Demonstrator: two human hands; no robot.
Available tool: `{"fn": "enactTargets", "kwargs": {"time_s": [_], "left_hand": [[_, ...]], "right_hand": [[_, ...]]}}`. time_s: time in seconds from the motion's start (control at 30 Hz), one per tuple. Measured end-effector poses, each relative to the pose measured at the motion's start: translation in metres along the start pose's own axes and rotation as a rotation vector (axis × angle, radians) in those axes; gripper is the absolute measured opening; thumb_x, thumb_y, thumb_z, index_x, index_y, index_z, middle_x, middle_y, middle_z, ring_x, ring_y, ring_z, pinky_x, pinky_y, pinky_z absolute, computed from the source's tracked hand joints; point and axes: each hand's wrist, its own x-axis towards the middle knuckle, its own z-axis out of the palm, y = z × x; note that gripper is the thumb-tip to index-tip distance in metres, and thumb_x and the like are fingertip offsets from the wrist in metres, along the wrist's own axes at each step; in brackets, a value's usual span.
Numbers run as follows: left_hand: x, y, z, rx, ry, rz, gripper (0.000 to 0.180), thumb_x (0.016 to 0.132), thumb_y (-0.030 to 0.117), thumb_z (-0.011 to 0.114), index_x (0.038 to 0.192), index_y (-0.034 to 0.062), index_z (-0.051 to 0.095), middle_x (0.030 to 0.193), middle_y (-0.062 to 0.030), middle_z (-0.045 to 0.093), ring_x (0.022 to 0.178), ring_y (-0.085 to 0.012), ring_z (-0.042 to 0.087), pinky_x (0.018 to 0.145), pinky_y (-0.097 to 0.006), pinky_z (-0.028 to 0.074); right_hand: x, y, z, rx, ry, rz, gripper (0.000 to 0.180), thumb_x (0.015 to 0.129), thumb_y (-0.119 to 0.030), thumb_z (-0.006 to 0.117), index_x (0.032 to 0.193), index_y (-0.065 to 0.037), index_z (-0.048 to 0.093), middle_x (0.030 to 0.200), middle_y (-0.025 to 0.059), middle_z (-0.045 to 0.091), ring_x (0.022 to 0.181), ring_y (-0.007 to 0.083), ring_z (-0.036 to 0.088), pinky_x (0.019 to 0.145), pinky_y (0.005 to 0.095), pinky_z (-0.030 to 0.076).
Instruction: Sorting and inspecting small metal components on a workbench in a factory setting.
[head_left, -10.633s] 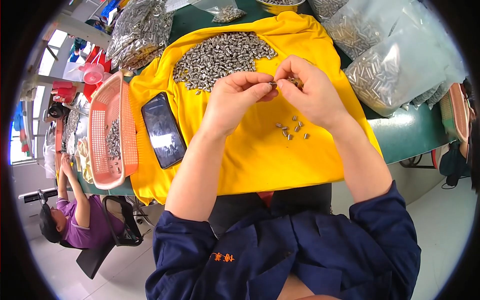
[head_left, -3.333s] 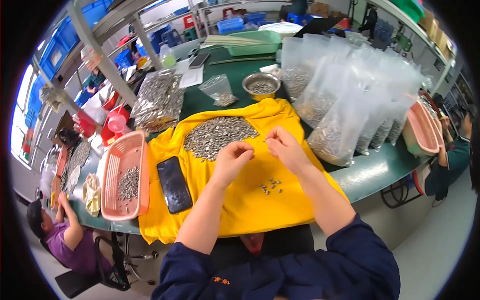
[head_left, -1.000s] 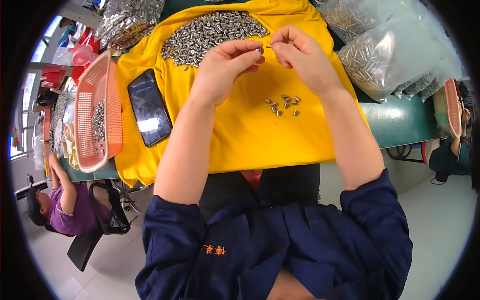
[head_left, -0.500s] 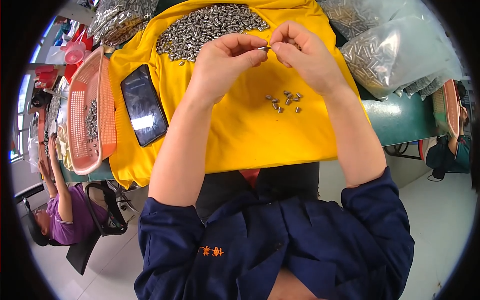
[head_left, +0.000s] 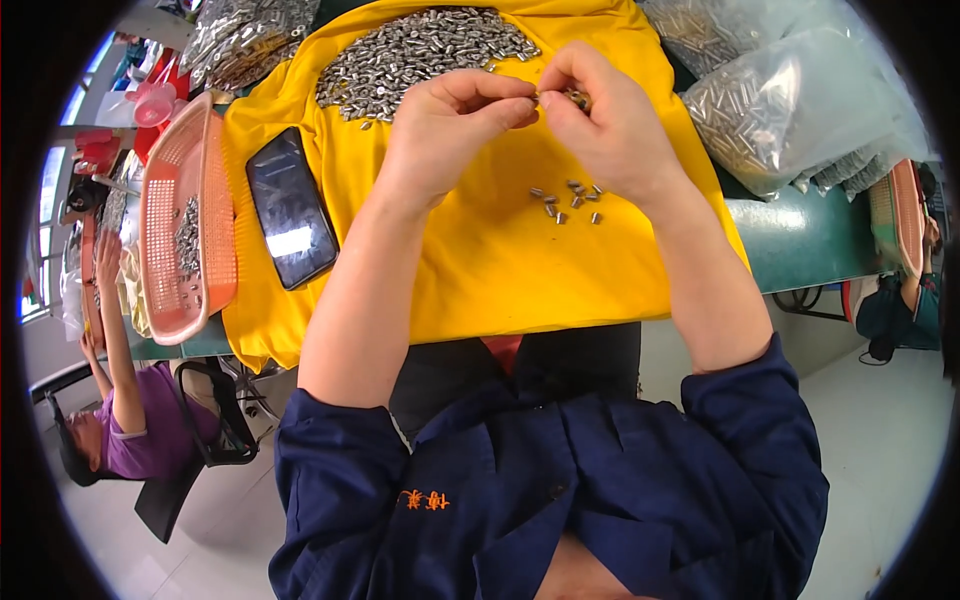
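Note:
Above the far middle of the yellow cloth [head_left: 480,270], my left hand [head_left: 440,135] and my right hand [head_left: 615,130] meet fingertip to fingertip. Thumb and forefinger of the left pinch a small metal cylinder, now almost wholly hidden by the fingers. My right thumb and forefinger press together at its end. Several small brass-coloured pieces [head_left: 578,98] show in the curl of my right fingers. A loose group of small metal cylinders [head_left: 576,202] lies on the cloth below my hands. Beyond them spreads a large heap of similar cylinders [head_left: 410,55].
A black phone [head_left: 290,210] lies left on the cloth, beside a pink basket [head_left: 160,325] with metal parts inside. Clear bags of metal parts [head_left: 745,125] stand at the right on the green table [head_left: 800,240]. A person in purple [head_left: 155,425] works at far left.
The metal cylinder between my fingertips has become nearly hidden. My right hand has turned slightly, showing more of the brass-coloured pieces. The person at left has moved an arm.

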Motion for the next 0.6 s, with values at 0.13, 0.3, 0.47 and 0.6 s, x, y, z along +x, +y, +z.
{"fn": "enactTargets", "kwargs": {"time_s": [0.13, 0.3, 0.47, 0.6], "left_hand": [[0.003, 0.0, 0.003, 0.173, 0.028, 0.069, 0.014, 0.071, 0.007, 0.062, 0.083, 0.0005, 0.062, 0.072, -0.0015, 0.061, 0.065, -0.0051, 0.054, 0.06, -0.017, 0.043], [0.003, 0.001, -0.005, 0.301, 0.089, 0.052, 0.012, 0.072, 0.004, 0.061, 0.083, 0.0003, 0.06, 0.077, -0.0027, 0.06, 0.07, -0.0073, 0.056, 0.064, -0.019, 0.045], [0.006, -0.01, 0.0, 0.765, 0.11, 0.496, 0.016, 0.072, 0.005, 0.053, 0.085, 0.0052, 0.062, 0.077, -0.0099, 0.058, 0.074, -0.0241, 0.056, 0.067, -0.029, 0.045], [-0.001, -0.006, -0.003, 0.882, 0.068, 0.377, 0.015, 0.071, 0.008, 0.053, 0.084, 0.0056, 0.062, 0.082, -0.0097, 0.06, 0.079, -0.0258, 0.057, 0.07, -0.032, 0.046]], "right_hand": [[0.0, 0.01, -0.007, 0.401, -0.069, 0.342, 0.008, 0.076, -0.011, 0.05, 0.079, -0.004, 0.048, 0.063, -0.0014, 0.045, 0.055, 0.0058, 0.038, 0.049, 0.02, 0.033], [0.006, 0.013, -0.017, 0.802, 0.037, 0.474, 0.005, 0.079, -0.009, 0.048, 0.08, -0.005, 0.045, 0.059, -0.0041, 0.035, 0.051, 0.0044, 0.032, 0.046, 0.0171, 0.026], [0.004, 0.011, -0.017, 0.514, -0.01, 0.378, 0.002, 0.081, -0.006, 0.046, 0.081, -0.005, 0.044, 0.062, -0.0036, 0.037, 0.053, 0.0038, 0.033, 0.047, 0.0171, 0.026], [0.006, 0.009, -0.012, 0.444, 0.013, 0.343, 0.001, 0.081, -0.005, 0.045, 0.081, -0.005, 0.043, 0.064, -0.0035, 0.036, 0.053, 0.0037, 0.033, 0.047, 0.0167, 0.026]]}}
